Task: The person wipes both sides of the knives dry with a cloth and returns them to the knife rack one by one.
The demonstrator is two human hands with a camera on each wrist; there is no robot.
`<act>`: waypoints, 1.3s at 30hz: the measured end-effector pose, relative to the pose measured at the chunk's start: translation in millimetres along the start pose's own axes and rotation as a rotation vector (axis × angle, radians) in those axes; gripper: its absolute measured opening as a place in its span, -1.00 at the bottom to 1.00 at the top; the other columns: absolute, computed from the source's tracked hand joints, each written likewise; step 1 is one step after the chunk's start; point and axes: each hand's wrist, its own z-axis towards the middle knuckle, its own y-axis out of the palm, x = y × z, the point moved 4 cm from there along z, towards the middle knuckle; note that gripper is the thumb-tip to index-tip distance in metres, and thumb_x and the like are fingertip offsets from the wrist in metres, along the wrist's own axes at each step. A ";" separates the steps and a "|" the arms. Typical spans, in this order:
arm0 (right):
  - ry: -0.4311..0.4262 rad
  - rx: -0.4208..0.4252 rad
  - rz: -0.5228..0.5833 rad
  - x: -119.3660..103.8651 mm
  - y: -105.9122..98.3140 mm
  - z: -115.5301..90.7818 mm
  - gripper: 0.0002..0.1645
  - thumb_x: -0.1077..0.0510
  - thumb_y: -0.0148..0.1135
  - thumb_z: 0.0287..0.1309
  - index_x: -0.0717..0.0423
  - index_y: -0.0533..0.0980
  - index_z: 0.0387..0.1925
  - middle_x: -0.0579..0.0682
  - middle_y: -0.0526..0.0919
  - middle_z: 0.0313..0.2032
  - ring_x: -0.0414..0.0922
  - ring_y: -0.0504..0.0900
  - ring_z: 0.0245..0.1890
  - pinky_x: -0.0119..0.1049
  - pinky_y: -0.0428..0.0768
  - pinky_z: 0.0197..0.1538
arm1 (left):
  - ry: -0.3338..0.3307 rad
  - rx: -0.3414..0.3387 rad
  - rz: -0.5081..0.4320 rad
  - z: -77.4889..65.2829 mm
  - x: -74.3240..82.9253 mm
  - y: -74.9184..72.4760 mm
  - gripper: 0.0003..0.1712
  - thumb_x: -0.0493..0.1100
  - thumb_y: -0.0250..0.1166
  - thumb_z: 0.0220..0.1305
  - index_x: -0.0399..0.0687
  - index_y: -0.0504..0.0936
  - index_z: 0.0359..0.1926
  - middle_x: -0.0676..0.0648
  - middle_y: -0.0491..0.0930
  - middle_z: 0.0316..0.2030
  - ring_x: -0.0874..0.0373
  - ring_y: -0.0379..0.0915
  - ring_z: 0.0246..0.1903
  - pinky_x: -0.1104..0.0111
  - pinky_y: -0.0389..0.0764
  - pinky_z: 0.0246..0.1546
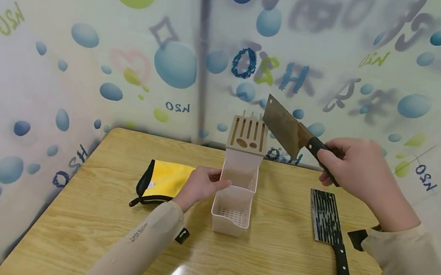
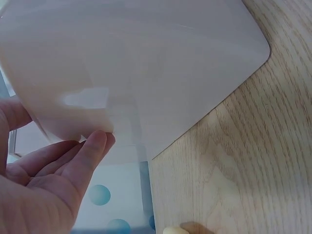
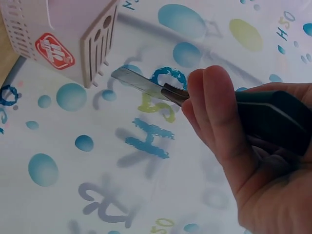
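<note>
A pale plastic knife holder [image 1: 240, 169] with a slotted beige top [image 1: 248, 134] and two stepped compartments stands at the table's middle. My left hand [image 1: 202, 185] grips its left side, the thumb near the front compartment's rim; in the left wrist view the fingers [image 2: 92, 146] rest against its smooth wall. My right hand [image 1: 356, 166] holds a cleaver [image 1: 285, 124] by its black handle, raised to the right of the slotted top. The blade points up and left, apart from the slots. In the right wrist view the fingers wrap the handle [image 3: 273, 117].
A second cleaver [image 1: 328, 224] with a black-and-silver patterned blade lies at the right on the wooden table [image 1: 268, 270]. Left of the holder is a yellow cloth [image 1: 166, 179] with black edging. A bubble-printed curtain [image 1: 138, 57] hangs right behind the table.
</note>
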 end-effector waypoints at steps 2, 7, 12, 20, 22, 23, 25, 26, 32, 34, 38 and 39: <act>0.015 -0.028 -0.009 -2.3 -3.2 3.4 -0.65 0.11 0.04 0.49 0.24 0.68 -0.17 -0.09 0.72 -0.59 -0.16 0.73 -0.56 -0.21 0.68 -0.39 | -0.008 -0.004 -0.002 0.8 -0.8 0.6 -0.44 -0.01 0.44 0.35 -0.16 0.65 0.28 -0.17 0.71 0.12 -0.07 0.65 0.13 0.09 0.68 0.14; 0.030 -0.062 -0.036 -6.5 -11.5 10.9 -0.62 0.11 0.02 0.50 0.27 0.69 -0.10 -0.09 0.73 -0.59 -0.14 0.74 -0.56 -0.02 0.75 -0.21 | -0.005 -0.005 0.003 1.5 -1.7 0.8 -0.44 -0.01 0.44 0.35 -0.17 0.65 0.28 -0.17 0.71 0.12 -0.06 0.65 0.13 0.10 0.68 0.14; 0.063 -0.104 -0.024 -8.8 -16.9 17.2 -0.60 0.11 0.03 0.50 0.32 0.68 -0.06 -0.05 0.73 -0.58 -0.10 0.75 -0.56 -0.08 0.76 -0.28 | 0.000 -0.002 0.008 0.6 -0.8 0.3 -0.44 0.01 0.44 0.35 -0.15 0.66 0.27 -0.16 0.71 0.11 -0.06 0.65 0.13 0.11 0.68 0.13; 0.070 -0.125 -0.069 -14.5 -19.0 21.5 -0.63 0.13 0.02 0.46 0.23 0.69 -0.29 -0.03 0.71 -0.63 -0.09 0.75 -0.58 0.19 0.68 -0.03 | 0.002 -0.001 0.009 -0.3 0.8 -0.7 -0.44 0.01 0.45 0.34 -0.16 0.66 0.27 -0.16 0.71 0.12 -0.06 0.65 0.13 0.11 0.68 0.14; 0.065 -0.130 -0.088 -16.5 -19.8 22.7 -0.62 0.13 0.02 0.45 0.23 0.70 -0.28 -0.04 0.70 -0.64 -0.10 0.74 -0.59 0.19 0.67 -0.03 | 0.008 -0.001 0.014 -0.7 0.8 -1.1 -0.43 0.02 0.45 0.34 -0.16 0.66 0.27 -0.17 0.71 0.12 -0.06 0.66 0.13 0.11 0.68 0.13; 0.064 -0.135 -0.096 -17.2 -20.3 23.2 -0.62 0.14 0.01 0.46 0.24 0.70 -0.26 -0.04 0.70 -0.64 -0.10 0.73 -0.59 0.19 0.67 -0.04 | 0.011 -0.001 0.015 -0.8 0.8 -1.3 -0.43 0.01 0.45 0.34 -0.17 0.65 0.27 -0.17 0.71 0.12 -0.07 0.66 0.13 0.11 0.69 0.13; 0.058 -0.141 -0.110 -18.6 -21.3 24.0 -0.62 0.15 0.00 0.45 0.26 0.70 -0.25 -0.05 0.70 -0.65 -0.09 0.72 -0.60 0.19 0.66 -0.06 | 0.012 -0.001 0.015 -1.0 0.6 -1.4 -0.42 0.02 0.45 0.34 -0.17 0.65 0.27 -0.17 0.71 0.12 -0.06 0.66 0.13 0.11 0.69 0.13; 0.054 -0.142 -0.119 -19.4 -21.6 24.4 -0.62 0.15 0.00 0.45 0.26 0.71 -0.25 -0.05 0.70 -0.65 -0.09 0.72 -0.61 0.18 0.66 -0.08 | 0.012 -0.001 0.015 -0.9 0.7 -1.2 -0.42 0.02 0.45 0.34 -0.17 0.65 0.27 -0.17 0.71 0.12 -0.07 0.66 0.13 0.11 0.69 0.13; 0.042 -0.160 -0.156 -22.0 -21.5 26.0 -0.62 0.17 -0.01 0.43 0.28 0.70 -0.25 -0.06 0.69 -0.66 -0.09 0.70 -0.62 0.17 0.65 -0.11 | 0.013 -0.002 0.014 -0.5 0.1 -0.9 -0.43 0.02 0.45 0.34 -0.18 0.66 0.26 -0.18 0.71 0.12 -0.06 0.66 0.12 0.11 0.69 0.12; 0.042 -0.167 -0.170 -22.4 -20.9 27.1 -0.62 0.17 -0.01 0.43 0.27 0.70 -0.26 -0.07 0.69 -0.66 -0.10 0.70 -0.62 0.16 0.64 -0.11 | 0.010 -0.003 0.013 -1.0 0.3 -1.0 -0.43 0.02 0.44 0.34 -0.17 0.66 0.27 -0.18 0.71 0.12 -0.06 0.66 0.13 0.11 0.69 0.13; 0.041 -0.180 -0.179 -22.9 -19.6 29.6 -0.62 0.16 -0.01 0.43 0.25 0.70 -0.26 -0.07 0.69 -0.67 -0.10 0.71 -0.62 0.14 0.65 -0.13 | 0.001 -0.007 0.010 -1.0 0.5 -0.7 -0.43 0.02 0.44 0.35 -0.16 0.65 0.28 -0.17 0.71 0.12 -0.06 0.65 0.13 0.10 0.68 0.14; 0.043 -0.183 -0.173 -23.2 -19.4 30.2 -0.61 0.16 -0.01 0.44 0.26 0.70 -0.25 -0.07 0.70 -0.67 -0.10 0.71 -0.61 0.15 0.65 -0.12 | -0.001 -0.007 0.010 -1.1 0.7 -0.7 -0.43 0.01 0.44 0.35 -0.15 0.65 0.28 -0.16 0.71 0.12 -0.06 0.65 0.14 0.10 0.67 0.15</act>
